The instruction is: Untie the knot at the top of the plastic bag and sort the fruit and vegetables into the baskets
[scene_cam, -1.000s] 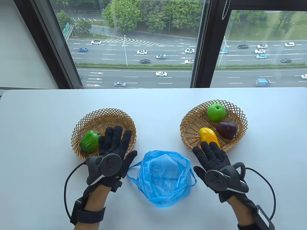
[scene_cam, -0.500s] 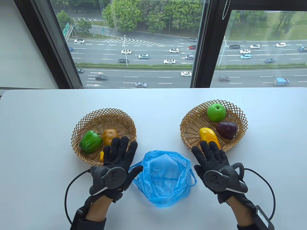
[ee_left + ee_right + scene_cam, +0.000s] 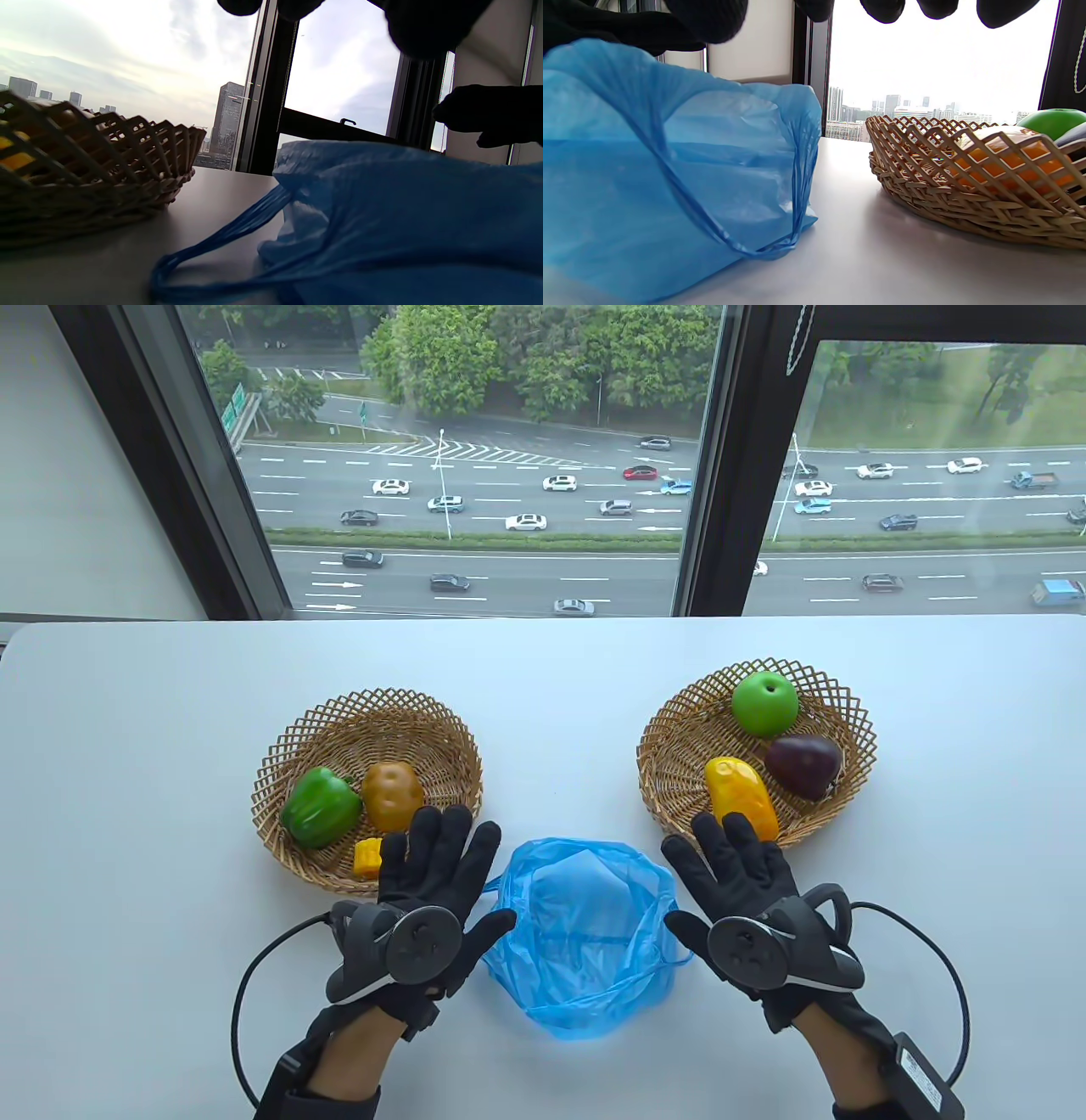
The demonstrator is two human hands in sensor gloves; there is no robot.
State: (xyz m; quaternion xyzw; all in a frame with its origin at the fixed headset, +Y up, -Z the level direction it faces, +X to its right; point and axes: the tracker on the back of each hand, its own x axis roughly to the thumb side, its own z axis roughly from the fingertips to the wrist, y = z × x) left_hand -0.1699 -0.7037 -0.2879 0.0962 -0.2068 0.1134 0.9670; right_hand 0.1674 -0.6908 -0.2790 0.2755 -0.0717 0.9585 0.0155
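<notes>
Bag (image 3: 585, 937): blue plastic, untied, mouth open, slumped on the table (image 3: 127, 746) at the near edge, midway between two baskets; it looks empty, though a small item under the folds cannot be ruled out. Left hand (image 3: 420, 899): fingers spread and straight, holding nothing, just left of the bag, thumb near its left handle. Right hand (image 3: 751, 899): likewise released, just right of the bag. Risk: film is light and loose, so a brushing thumb or sleeve could drag it off the near edge. Left basket (image 3: 373, 712): pepper (image 3: 318, 808), potato (image 3: 392, 796), corn piece (image 3: 367, 858). Right basket (image 3: 679, 746): mango (image 3: 738, 793), a dark purple item (image 3: 804, 765), apple (image 3: 765, 702). Risk: round produce sits loose; a knock to a rim could roll it out.
</notes>
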